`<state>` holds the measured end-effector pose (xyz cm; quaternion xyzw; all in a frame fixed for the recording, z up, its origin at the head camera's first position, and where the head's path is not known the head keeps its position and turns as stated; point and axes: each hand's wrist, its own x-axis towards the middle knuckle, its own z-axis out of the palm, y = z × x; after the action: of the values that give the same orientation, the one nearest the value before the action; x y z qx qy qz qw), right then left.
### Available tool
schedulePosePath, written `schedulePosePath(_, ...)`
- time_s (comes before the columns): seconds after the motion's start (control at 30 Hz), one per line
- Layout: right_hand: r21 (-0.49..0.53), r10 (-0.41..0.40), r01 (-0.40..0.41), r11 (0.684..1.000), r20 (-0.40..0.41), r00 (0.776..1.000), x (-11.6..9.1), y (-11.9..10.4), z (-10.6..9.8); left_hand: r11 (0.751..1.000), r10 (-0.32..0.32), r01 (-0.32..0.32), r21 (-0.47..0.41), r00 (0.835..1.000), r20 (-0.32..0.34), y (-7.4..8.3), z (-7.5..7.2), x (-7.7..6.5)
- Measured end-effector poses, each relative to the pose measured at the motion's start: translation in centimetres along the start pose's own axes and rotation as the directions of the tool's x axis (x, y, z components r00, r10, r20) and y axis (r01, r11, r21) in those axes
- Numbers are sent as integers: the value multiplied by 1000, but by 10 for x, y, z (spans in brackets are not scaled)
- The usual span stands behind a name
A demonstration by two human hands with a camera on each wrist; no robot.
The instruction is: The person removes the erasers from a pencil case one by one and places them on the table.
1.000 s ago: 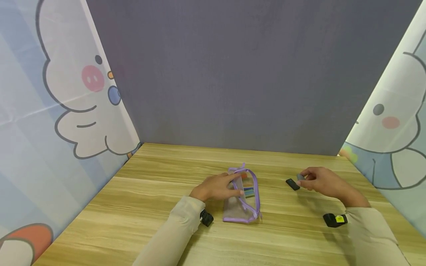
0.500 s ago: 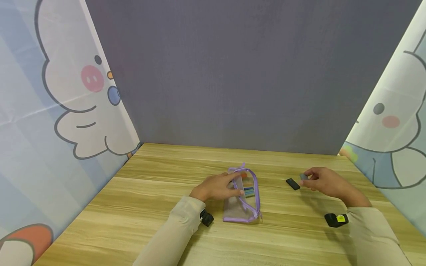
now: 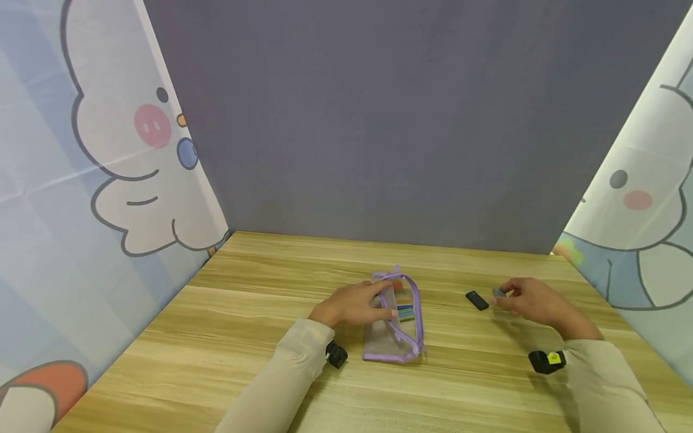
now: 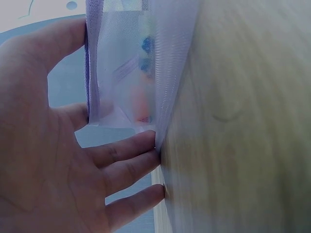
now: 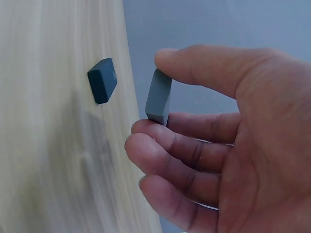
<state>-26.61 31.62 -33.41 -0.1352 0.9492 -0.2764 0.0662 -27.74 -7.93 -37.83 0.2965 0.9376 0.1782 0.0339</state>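
In the head view my left hand [image 3: 355,302] holds the open edge of a purple-trimmed mesh pencil case [image 3: 385,349]. Its thumb and index finger are spread along that edge, and the other fingertips touch the table in the left wrist view. Coloured sticks, blue [image 3: 404,311] and orange among them, lie inside the case; their kind is unclear. My right hand [image 3: 533,304] pinches a grey eraser-like block [image 5: 159,94] between thumb and fingers, above the table. A black block [image 3: 477,300] of similar shape lies on the table just left of that hand.
The wood-grain table [image 3: 243,349] ends at a dark grey panel [image 3: 379,132] behind. Cartoon-printed cloths close off the left and right sides. A small black device [image 3: 336,355] is on each wrist.
My right hand has shifted slightly to the right with the grey block, which has turned a little between the fingers. The left hand and pencil case stay in place.
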Motion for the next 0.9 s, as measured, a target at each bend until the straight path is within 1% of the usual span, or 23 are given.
schedulePosePath(0.2, 12, 8, -8, 1000, -11, 1000, 3, 6, 2, 1000, -29, 29, 5, 1000, 9, 2, -2, -2)
schedulePosePath(0.57, 35, 53, -53, 998, 24, 998, 5, 13, 1, 1000, -18, 18, -5, 1000, 1, 3, -3, -2)
schedulePosePath(0.9, 72, 70, -74, 995, 50, 996, 2, 17, 4, 1000, -19, 19, -7, 1000, 10, 3, -1, -1)
